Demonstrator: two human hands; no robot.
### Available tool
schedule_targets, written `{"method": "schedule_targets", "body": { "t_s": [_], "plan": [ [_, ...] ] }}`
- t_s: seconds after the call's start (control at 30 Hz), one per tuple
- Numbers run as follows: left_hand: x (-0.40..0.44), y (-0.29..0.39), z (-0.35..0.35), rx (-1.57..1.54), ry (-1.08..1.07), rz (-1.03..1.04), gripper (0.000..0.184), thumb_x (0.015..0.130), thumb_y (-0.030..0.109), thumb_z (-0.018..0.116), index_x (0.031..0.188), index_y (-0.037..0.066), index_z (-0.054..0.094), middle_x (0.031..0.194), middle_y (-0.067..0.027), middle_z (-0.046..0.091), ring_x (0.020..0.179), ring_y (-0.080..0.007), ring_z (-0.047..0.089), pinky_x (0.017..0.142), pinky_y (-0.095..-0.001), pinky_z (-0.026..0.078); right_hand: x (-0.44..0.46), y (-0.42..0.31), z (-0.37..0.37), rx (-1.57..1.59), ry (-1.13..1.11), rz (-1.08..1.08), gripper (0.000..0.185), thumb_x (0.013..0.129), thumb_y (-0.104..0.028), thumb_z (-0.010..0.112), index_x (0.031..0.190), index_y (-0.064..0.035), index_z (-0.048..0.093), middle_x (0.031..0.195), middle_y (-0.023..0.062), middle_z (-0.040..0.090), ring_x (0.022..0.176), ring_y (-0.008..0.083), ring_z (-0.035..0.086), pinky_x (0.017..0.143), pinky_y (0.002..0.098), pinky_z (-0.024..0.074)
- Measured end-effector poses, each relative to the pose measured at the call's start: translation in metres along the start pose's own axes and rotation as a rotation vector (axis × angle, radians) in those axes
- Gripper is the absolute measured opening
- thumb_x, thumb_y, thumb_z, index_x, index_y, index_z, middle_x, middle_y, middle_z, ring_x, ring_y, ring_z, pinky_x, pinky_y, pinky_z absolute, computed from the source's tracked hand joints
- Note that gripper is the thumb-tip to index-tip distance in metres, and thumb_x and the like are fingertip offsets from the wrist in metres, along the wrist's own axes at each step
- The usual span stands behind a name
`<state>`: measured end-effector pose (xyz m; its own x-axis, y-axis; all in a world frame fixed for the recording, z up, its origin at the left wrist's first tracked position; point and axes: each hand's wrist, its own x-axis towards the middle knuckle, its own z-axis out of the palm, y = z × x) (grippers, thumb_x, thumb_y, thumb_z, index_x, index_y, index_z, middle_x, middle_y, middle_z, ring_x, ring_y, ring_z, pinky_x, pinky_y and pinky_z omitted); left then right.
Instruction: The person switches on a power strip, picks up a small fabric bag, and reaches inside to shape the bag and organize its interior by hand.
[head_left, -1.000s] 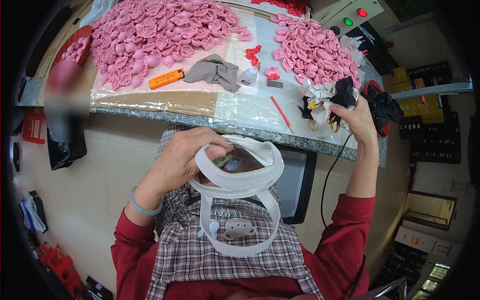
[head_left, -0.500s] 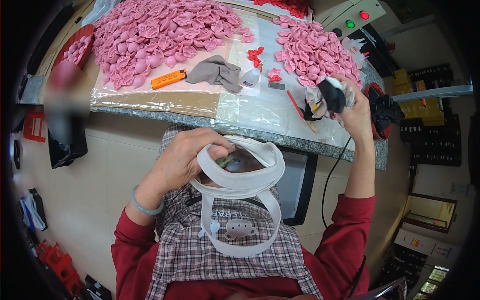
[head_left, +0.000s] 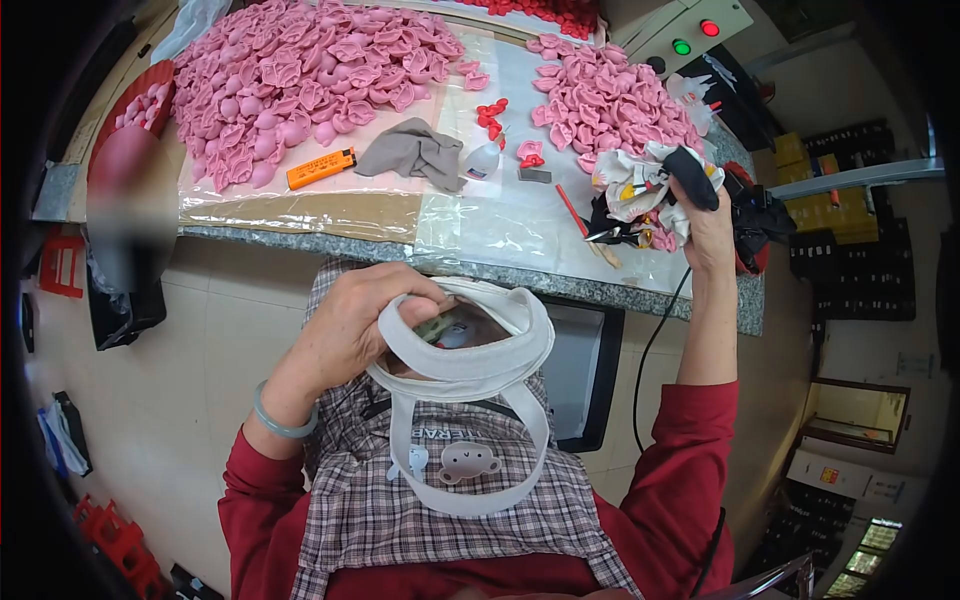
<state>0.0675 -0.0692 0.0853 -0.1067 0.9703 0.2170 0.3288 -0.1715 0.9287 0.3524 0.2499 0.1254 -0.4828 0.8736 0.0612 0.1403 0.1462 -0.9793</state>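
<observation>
My left hand (head_left: 365,315) is closed on the rim and one handle of a white-handled tote bag (head_left: 465,365), which sits open on my lap. Inside the bag a few small items show, too shadowed to name. At the table's right side my right hand (head_left: 708,225) grips a crumpled bundle of cloth (head_left: 635,180), white with coloured prints and a black part. Beneath the bundle lie black and shiny metal pieces I cannot make out. Close by are a thin red stick (head_left: 572,208) and a small grey block (head_left: 535,174).
Two piles of pink moulded pieces (head_left: 320,70) (head_left: 610,95) cover the back of the table. An orange utility knife (head_left: 321,168), grey cloth (head_left: 412,155), small bottle (head_left: 482,160) and red pieces (head_left: 490,118) lie before them. A black cable (head_left: 652,365) hangs from the table edge.
The cloth bundle has turned and spread in my right hand, showing more white print and dark pieces below it. My left hand keeps hold of the bag. The view has shifted slightly.
</observation>
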Motion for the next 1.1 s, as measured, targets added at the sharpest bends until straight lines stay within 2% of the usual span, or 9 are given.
{"method": "schedule_targets", "body": {
  "t_s": [0.17, 0.3, 0.5, 0.6, 0.77, 0.87, 0.93, 1.0, 1.1],
  "plan": [
    [0.001, 0.0, 0.001, 0.01, -0.006, 0.001, 0.036, 0.105, 0.035, 0.063, 0.103, 0.001, 0.074, 0.091, -0.0151, 0.072, 0.082, -0.034, 0.07, 0.075, -0.0401, 0.055, -0.003, -0.007, 0.006, -0.076, -0.113, 0.07, 0.062, 0.08, 0.005, 0.083, 0.138, -0.0001, 0.061, 0.124, 0.0074, 0.071, 0.108, 0.0153, 0.069, 0.096, 0.0332, 0.0554],
    [0.0, 0.0, 0.0, 0.014, -0.003, 0.006, 0.036, 0.105, 0.036, 0.063, 0.103, 0.001, 0.073, 0.091, -0.015, 0.072, 0.082, -0.0339, 0.07, 0.075, -0.0402, 0.055, -0.004, -0.017, 0.022, 0.0, -0.134, 0.031, 0.067, 0.081, 0.007, 0.077, 0.146, -0.0001, 0.059, 0.131, 0.008, 0.069, 0.113, 0.0147, 0.068, 0.097, 0.0312, 0.0541],
    [0.0, 0.001, -0.001, 0.005, -0.001, 0.003, 0.036, 0.104, 0.035, 0.064, 0.103, 0.001, 0.073, 0.091, -0.0149, 0.072, 0.083, -0.0337, 0.07, 0.075, -0.0404, 0.055, 0.002, -0.017, 0.013, -0.191, -0.166, -0.129, 0.059, 0.083, 0.001, 0.076, 0.141, 0.0, 0.064, 0.128, 0.0071, 0.071, 0.11, 0.0139, 0.068, 0.097, 0.0297, 0.0535],
    [0.001, 0.005, -0.001, 0.017, -0.022, -0.023, 0.059, 0.108, 0.052, 0.052, 0.104, -0.004, 0.073, 0.093, -0.0178, 0.072, 0.084, -0.0336, 0.072, 0.077, -0.0393, 0.055, -0.003, -0.029, -0.007, -0.092, -0.161, -0.034, 0.055, 0.084, 0.002, 0.074, 0.138, 0.001, 0.065, 0.119, 0.0076, 0.073, 0.106, 0.0142, 0.07, 0.096, 0.0294, 0.0538],
    [0.001, 0.002, 0.0, 0.0, -0.031, -0.021, 0.058, 0.108, 0.05, 0.052, 0.103, -0.004, 0.073, 0.093, -0.0175, 0.073, 0.085, -0.0327, 0.072, 0.078, -0.0388, 0.055, -0.02, -0.026, -0.053, 0.142, -0.051, -0.104, 0.041, 0.089, -0.013, 0.075, 0.126, 0.0016, 0.068, 0.103, 0.007, 0.073, 0.081, 0.0093, 0.067, 0.07, 0.0239, 0.0546],
    [0.001, 0.002, 0.0, -0.008, -0.018, 0.0, 0.046, 0.106, 0.042, 0.059, 0.105, -0.001, 0.073, 0.092, -0.0168, 0.073, 0.084, -0.0339, 0.072, 0.076, -0.0392, 0.055, -0.032, -0.025, -0.065, 0.136, -0.044, -0.018, 0.036, 0.091, -0.011, 0.073, 0.125, 0.0013, 0.069, 0.105, 0.0065, 0.074, 0.084, 0.0104, 0.068, 0.072, 0.025, 0.0549],
    [0.001, 0.001, 0.0, -0.009, -0.011, 0.008, 0.04, 0.106, 0.039, 0.063, 0.105, 0.0, 0.073, 0.092, -0.0165, 0.073, 0.083, -0.0346, 0.071, 0.076, -0.0395, 0.056, -0.042, -0.006, -0.07, -0.258, 0.089, 0.11, 0.028, 0.086, 0.002, 0.07, 0.113, -0.002, 0.076, 0.107, 0.0017, 0.075, 0.086, 0.0104, 0.068, 0.073, 0.0271, 0.0538],
    [0.001, 0.001, 0.001, -0.005, -0.008, 0.007, 0.04, 0.106, 0.039, 0.063, 0.105, 0.0, 0.073, 0.092, -0.0166, 0.072, 0.083, -0.0347, 0.071, 0.075, -0.0396, 0.056, -0.048, 0.008, -0.067, -0.61, -0.001, 0.046, 0.029, 0.081, 0.004, 0.07, 0.109, -0.0031, 0.076, 0.097, 0.0021, 0.075, 0.081, 0.0101, 0.065, 0.071, 0.0271, 0.0519],
    [0.001, 0.001, 0.002, 0.004, -0.005, 0.013, 0.04, 0.106, 0.039, 0.062, 0.105, 0.0, 0.073, 0.091, -0.0167, 0.072, 0.083, -0.0348, 0.071, 0.075, -0.0396, 0.056, -0.06, 0.016, -0.052, -0.946, -0.023, -0.002, 0.036, 0.076, -0.001, 0.074, 0.112, -0.0064, 0.075, 0.085, 0.0166, 0.073, 0.072, 0.0242, 0.069, 0.07, 0.0355, 0.0536]
  ]
}}
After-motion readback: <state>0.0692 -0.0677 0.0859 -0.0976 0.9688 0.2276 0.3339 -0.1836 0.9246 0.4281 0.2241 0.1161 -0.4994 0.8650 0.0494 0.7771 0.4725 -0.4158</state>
